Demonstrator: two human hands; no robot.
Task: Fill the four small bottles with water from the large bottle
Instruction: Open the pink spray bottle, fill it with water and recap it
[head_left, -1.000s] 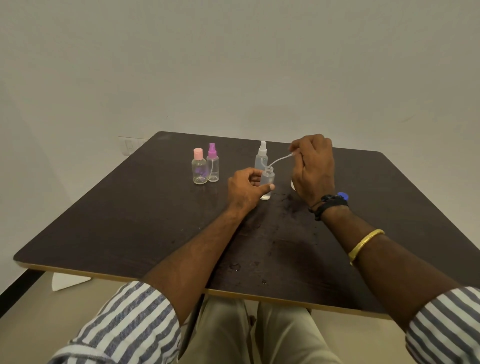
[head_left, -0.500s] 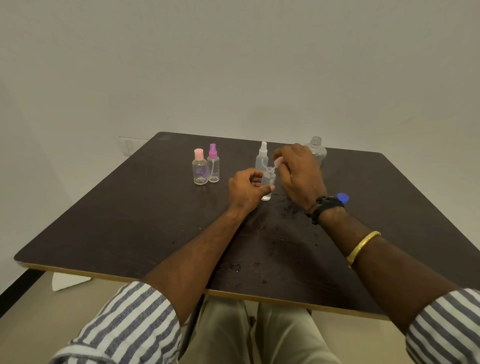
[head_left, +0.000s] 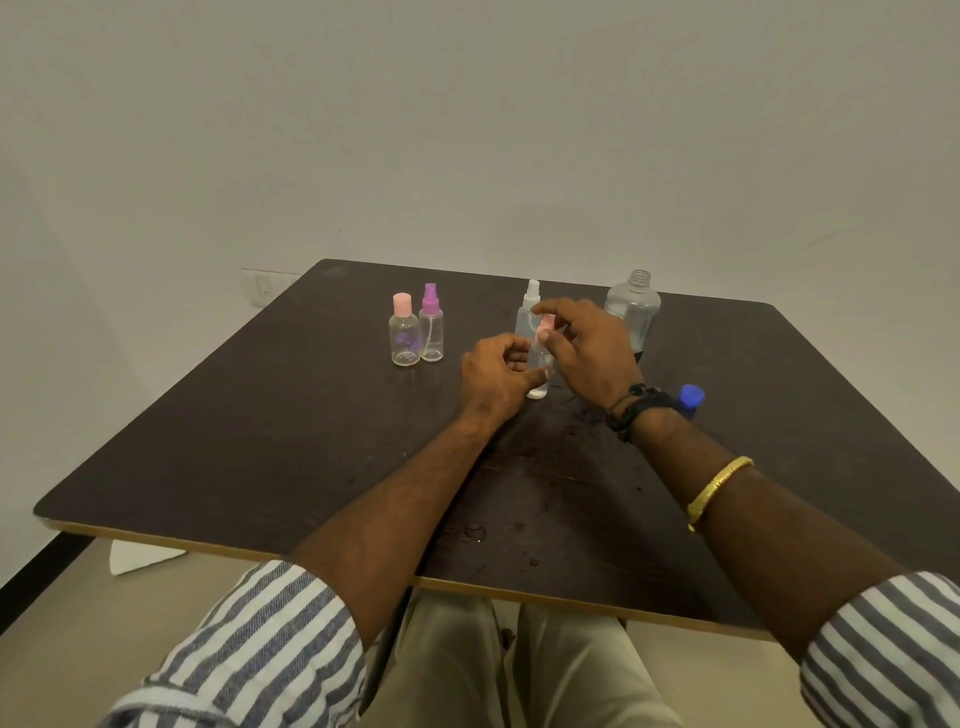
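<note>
My left hand grips a small clear bottle standing at the middle of the dark table. My right hand pinches its pink spray cap on the bottle's neck. A white-capped spray bottle stands just behind. To the left stand a pink-capped bottle and a purple spray bottle. The large clear bottle, uncapped, stands behind my right hand. Its blue cap lies beside my right wrist.
Water drops speckle the table in front of the bottles and near its front edge. A white wall rises close behind the table. A white scrap lies on the floor at the left.
My right hand has brought the pink spray cap with its tube from the right down into the small bottle's neck. The large bottle came into view behind it. My left hand stayed.
</note>
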